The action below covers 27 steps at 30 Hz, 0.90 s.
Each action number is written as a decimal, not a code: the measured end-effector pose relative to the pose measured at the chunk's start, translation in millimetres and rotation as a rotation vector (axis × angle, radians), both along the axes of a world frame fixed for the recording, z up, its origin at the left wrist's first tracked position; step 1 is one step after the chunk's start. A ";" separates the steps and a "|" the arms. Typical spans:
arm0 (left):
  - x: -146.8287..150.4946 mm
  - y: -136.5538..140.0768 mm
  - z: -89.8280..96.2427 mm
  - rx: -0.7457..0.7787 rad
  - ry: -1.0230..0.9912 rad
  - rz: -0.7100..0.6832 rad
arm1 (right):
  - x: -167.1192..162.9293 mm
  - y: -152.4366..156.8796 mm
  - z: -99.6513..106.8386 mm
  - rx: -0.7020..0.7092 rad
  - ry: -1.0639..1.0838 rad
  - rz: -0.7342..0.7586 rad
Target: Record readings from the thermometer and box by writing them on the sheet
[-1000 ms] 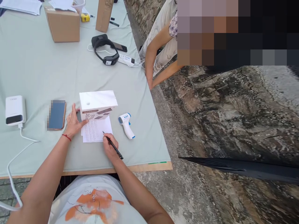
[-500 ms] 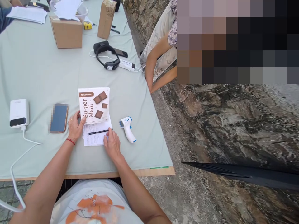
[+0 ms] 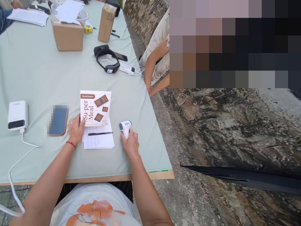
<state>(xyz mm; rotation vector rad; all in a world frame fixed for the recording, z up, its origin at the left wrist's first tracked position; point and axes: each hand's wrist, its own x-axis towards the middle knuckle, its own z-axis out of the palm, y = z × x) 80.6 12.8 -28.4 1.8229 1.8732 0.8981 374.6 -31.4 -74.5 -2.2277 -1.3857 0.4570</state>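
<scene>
My left hand (image 3: 75, 129) holds the lower left corner of a white and brown Su-per Meal box (image 3: 100, 106), thumb over its front and fingers along its side. The box covers the upper part of some printed paper sheets (image 3: 100, 143). Across the sheets lies a black pen (image 3: 100, 133). Right of the paper, my right hand (image 3: 131, 145) is wrapped round the handle of a white and blue infrared thermometer (image 3: 125, 125), its head showing above my fingers. A smartphone (image 3: 58, 121) lies just left of my left hand.
A white power bank (image 3: 18, 110) with a cable is at the left. Farther back are a black headset (image 3: 108, 59), a cardboard box (image 3: 68, 37), a tall carton (image 3: 107, 23) and loose papers (image 3: 28, 16). Another person's arm (image 3: 155, 59) is beyond the table's right edge.
My right hand has moved right, away from the paper and pen, and has closed on the thermometer's handle. My left hand has stayed at the box.
</scene>
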 end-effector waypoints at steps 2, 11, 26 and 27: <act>0.4 0.1 -0.5 0.003 0.011 -0.001 | -4.6 3.9 5.5 0.032 0.121 -0.055; -0.6 0.6 -6.0 0.004 0.041 0.025 | -76.5 -9.6 60.1 0.150 1.060 0.249; -1.2 1.0 -6.8 0.012 0.066 -0.007 | -117.8 -5.6 67.4 0.083 1.084 0.215; -1.2 0.9 -6.7 0.011 0.066 -0.008 | -118.1 -5.4 68.5 0.081 1.091 0.210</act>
